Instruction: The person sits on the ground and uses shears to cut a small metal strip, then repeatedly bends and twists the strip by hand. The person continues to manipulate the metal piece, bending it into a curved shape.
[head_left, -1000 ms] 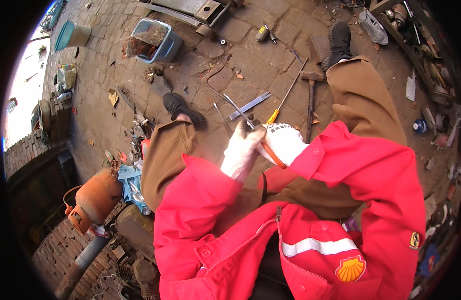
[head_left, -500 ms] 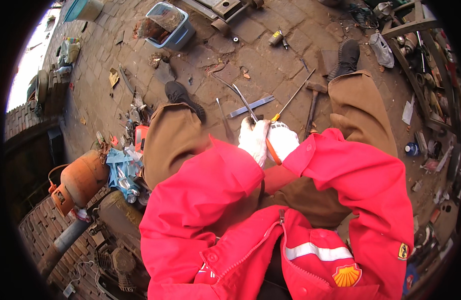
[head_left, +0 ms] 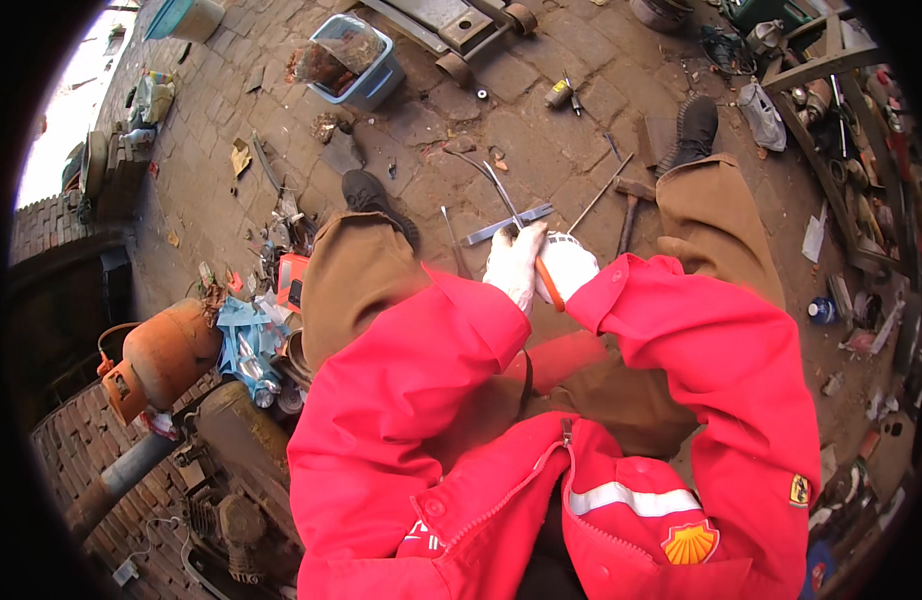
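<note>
My left hand [head_left: 513, 262], in a white glove, is closed around a long metal tool [head_left: 500, 189] with an orange handle [head_left: 550, 283]. My right hand [head_left: 574, 264], also gloved, grips it right beside the left, fingers curled. The tool's shaft points up and away from me. Beyond my hands on the paving lie a flat silver bar [head_left: 486, 234], a slim rod [head_left: 451, 228], a long screwdriver shaft [head_left: 603, 194] whose handle is mostly hidden, and a hammer [head_left: 633, 190].
My knees and shoes frame the paving [head_left: 546, 150]. An orange gas cylinder [head_left: 171, 350] and clutter sit at left. A blue bin [head_left: 366, 90] and wheeled metal frame [head_left: 466, 35] are at the top. A wooden rack [head_left: 821, 175] with parts lines the right.
Since a second ago my hands have come closer together around the tool, the left turning more upright. The surrounding ground has shifted downward in the view.
</note>
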Demonstrator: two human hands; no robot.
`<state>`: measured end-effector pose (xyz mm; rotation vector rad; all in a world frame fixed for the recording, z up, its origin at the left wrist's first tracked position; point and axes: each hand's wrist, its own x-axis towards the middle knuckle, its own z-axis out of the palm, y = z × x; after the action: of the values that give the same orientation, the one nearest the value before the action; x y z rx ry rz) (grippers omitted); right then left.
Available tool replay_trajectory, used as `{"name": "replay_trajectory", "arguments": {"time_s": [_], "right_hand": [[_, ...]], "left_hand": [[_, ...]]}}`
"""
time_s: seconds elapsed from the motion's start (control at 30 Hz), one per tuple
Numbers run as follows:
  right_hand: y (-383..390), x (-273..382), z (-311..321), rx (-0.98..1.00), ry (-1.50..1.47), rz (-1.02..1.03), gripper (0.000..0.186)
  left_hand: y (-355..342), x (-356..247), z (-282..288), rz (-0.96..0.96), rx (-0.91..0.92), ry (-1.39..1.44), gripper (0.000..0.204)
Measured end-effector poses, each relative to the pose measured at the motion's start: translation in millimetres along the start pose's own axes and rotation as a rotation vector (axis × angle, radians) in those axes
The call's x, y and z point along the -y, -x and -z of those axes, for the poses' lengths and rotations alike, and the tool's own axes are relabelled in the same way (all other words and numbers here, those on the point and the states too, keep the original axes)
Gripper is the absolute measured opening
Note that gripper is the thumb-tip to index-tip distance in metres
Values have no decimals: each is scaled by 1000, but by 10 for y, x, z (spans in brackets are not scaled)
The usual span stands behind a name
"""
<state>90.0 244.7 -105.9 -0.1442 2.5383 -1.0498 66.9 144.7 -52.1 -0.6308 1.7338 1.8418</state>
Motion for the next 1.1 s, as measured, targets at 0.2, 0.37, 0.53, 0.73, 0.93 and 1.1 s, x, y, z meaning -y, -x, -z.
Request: {"name": "replay_trajectory", "arguments": {"time_s": [0.2, 0.37, 0.53, 0.73, 0.93, 1.1], "right_hand": [[-183, -340, -328, -87, -881, -84, 39], [-336, -254, -684, 2, -2044, 57, 55], [-200, -69, -91, -115, -1291, -298, 46], [-193, 287, 524, -259, -309, -128, 48], [-21, 145, 501, -237, -166, -280, 49], [184, 44, 569, -139, -465, -472, 45]], "left_hand": [[73, 16, 15, 91, 219, 73, 104], [-299, 459, -59, -169, 94, 87, 103], [-453, 659, -144, -283, -37, 26, 107], [-102, 108, -81, -65, 197, 215, 110], [-233, 181, 341, -88, 482, -30, 92], [-852, 498, 754, 147, 481, -245, 51]]}}
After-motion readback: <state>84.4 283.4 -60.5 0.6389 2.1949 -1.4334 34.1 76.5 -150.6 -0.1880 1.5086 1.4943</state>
